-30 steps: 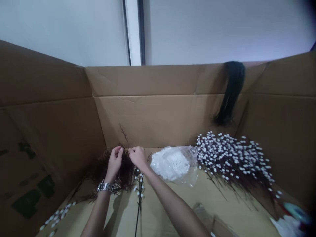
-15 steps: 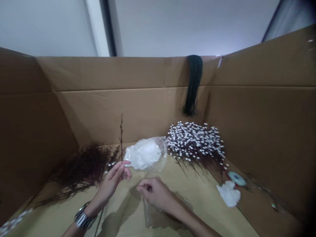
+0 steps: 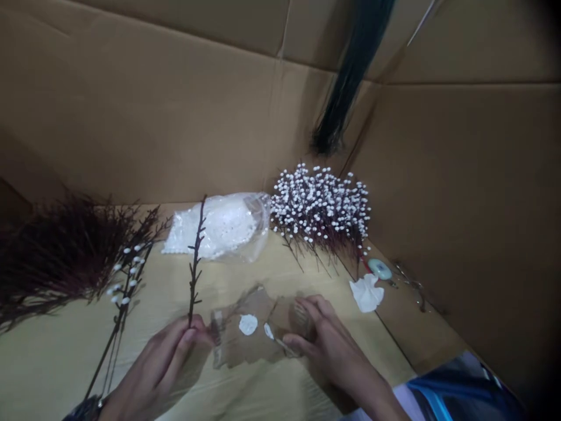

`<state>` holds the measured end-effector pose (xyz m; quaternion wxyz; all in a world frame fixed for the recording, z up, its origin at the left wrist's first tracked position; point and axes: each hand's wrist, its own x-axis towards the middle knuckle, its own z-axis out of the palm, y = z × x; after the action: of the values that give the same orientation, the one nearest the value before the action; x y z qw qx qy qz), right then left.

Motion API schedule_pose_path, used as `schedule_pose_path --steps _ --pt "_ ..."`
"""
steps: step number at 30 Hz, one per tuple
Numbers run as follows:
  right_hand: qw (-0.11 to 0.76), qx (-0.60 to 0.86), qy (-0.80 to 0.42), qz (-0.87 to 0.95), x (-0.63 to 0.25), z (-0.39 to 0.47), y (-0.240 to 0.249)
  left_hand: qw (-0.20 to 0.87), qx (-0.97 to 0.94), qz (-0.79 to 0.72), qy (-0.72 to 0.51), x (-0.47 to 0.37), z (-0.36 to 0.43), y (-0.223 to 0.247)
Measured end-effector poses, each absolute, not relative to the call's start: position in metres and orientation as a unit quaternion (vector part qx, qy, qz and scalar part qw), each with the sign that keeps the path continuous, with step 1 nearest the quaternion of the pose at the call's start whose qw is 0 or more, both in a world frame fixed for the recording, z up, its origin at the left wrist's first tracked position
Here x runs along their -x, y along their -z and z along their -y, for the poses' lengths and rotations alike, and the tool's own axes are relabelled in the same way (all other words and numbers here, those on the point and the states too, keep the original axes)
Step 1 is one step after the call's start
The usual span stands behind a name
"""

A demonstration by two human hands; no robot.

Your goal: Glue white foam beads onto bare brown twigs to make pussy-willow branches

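Note:
My left hand (image 3: 164, 362) pinches the lower part of a thin dark brown twig (image 3: 195, 272), which stands upright with short side shoots. Between my hands a small torn piece of cardboard (image 3: 230, 342) lies on the work surface, with a white, glue-like blob (image 3: 248, 324) on it. A second white patch (image 3: 269, 331) shows by its raised right part. My right hand (image 3: 331, 339) is closed on that right edge, thumb below and fingers above. To the left lies a branch with white beads (image 3: 127, 286).
A pile of bare dark twigs (image 3: 65, 251) lies at left. Behind are a clear bag of white beads (image 3: 228, 225) and a heap of white-tipped twigs (image 3: 322, 204). Dark green strands (image 3: 346, 88) hang over the cardboard wall. A crumpled tissue (image 3: 367, 292) sits at right.
My view has tipped down and closer. My right hand has moved right and taken hold of the cardboard piece, raising its edge; white blobs now show. My left hand still holds the twig, now lower.

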<state>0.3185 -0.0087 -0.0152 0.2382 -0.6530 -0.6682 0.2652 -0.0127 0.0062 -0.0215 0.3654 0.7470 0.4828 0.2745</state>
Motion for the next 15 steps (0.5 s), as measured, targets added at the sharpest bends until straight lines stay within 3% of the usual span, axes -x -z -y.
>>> schedule_pose_path --steps 5,12,15 --pt "0.256 0.676 -0.246 0.645 -0.298 0.014 0.025 0.373 -0.76 -0.463 -0.261 0.009 -0.006 0.017" --pt "0.428 0.644 -0.375 0.511 -0.299 0.022 0.033 0.471 -0.662 -0.474 -0.34 0.007 -0.01 0.023" --pt "0.502 0.634 -0.339 0.481 -0.307 0.014 0.028 0.484 -0.645 -0.484 -0.339 0.01 -0.009 0.024"
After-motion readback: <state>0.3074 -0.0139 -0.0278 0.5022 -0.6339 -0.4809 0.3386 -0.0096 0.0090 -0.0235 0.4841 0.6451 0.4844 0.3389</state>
